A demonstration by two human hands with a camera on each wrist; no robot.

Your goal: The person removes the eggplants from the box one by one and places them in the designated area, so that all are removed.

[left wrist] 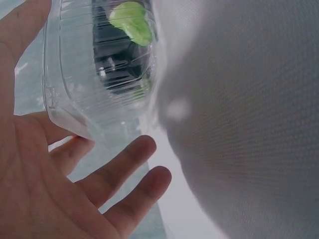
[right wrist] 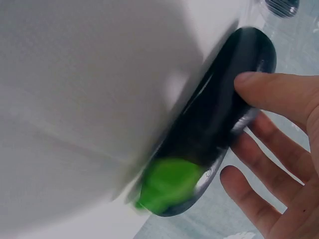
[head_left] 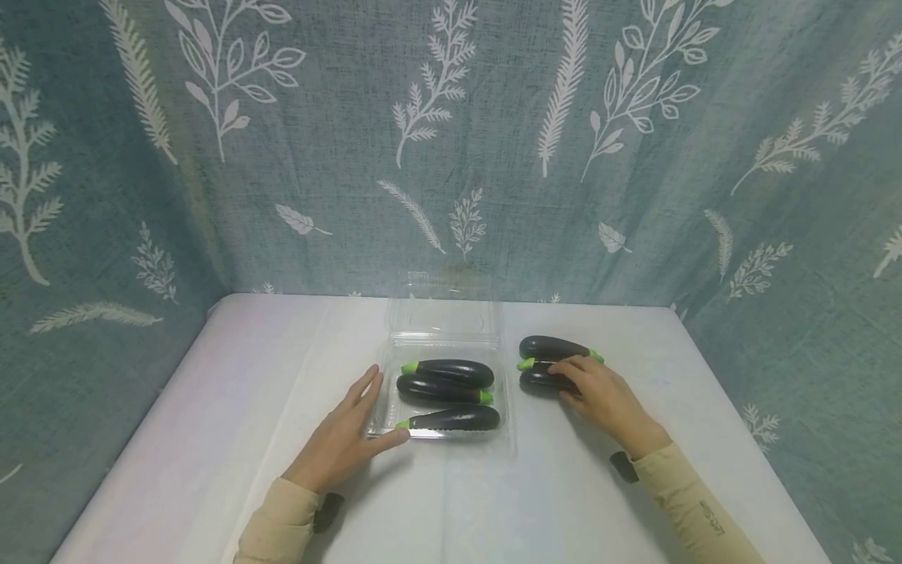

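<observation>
My right hand [head_left: 599, 395] grips the nearest dark eggplant [right wrist: 214, 114] of a small group, its thumb on the near side and fingers on the far side. That eggplant's green stem end shows in the right wrist view but is hidden under the hand in the head view. Close behind lie two more eggplants, the farthest one [head_left: 553, 347] with its stem to the right. My left hand [head_left: 338, 439] is spread around the near left corner of a clear plastic clamshell box [head_left: 384, 392], thumb at its front edge. Three eggplants [head_left: 458, 418] lie inside the box.
The box's clear lid [head_left: 444, 317] stands raised at the back, against the leaf-patterned curtain [head_left: 338, 157]. A white cloth [head_left: 282, 376] covers the table. Curtains also hang along the left and right sides.
</observation>
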